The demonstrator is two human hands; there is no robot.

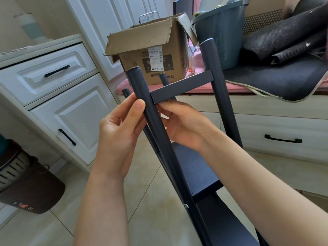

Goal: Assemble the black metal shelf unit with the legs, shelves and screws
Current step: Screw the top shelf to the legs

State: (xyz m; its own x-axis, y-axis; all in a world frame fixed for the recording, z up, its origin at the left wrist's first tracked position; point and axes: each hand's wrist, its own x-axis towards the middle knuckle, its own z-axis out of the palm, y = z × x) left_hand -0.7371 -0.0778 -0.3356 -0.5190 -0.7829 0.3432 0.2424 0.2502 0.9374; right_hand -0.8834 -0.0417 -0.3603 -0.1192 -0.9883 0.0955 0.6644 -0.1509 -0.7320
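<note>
The black shelf unit stands tilted in front of me on its round tube legs. My left hand (122, 125) grips the near left leg (140, 86) just below its top, thumb pressed on the tube. My right hand (184, 121) reaches under the top shelf edge (181, 87), where that shelf meets the same leg; its fingertips are hidden behind the tube. The right leg (218, 82) rises past the shelf end. Two rear legs (164, 78) show behind. A lower shelf (197, 171) sits fixed further down, with a screw head (185, 206) on the leg below it.
An open cardboard box (150, 54) stands on a pink-cushioned bench behind the shelf. A grey bucket (221, 32) and dark mats (284, 50) lie to its right. White drawers (53, 82) stand left, a brown basket (26, 183) on the tiled floor.
</note>
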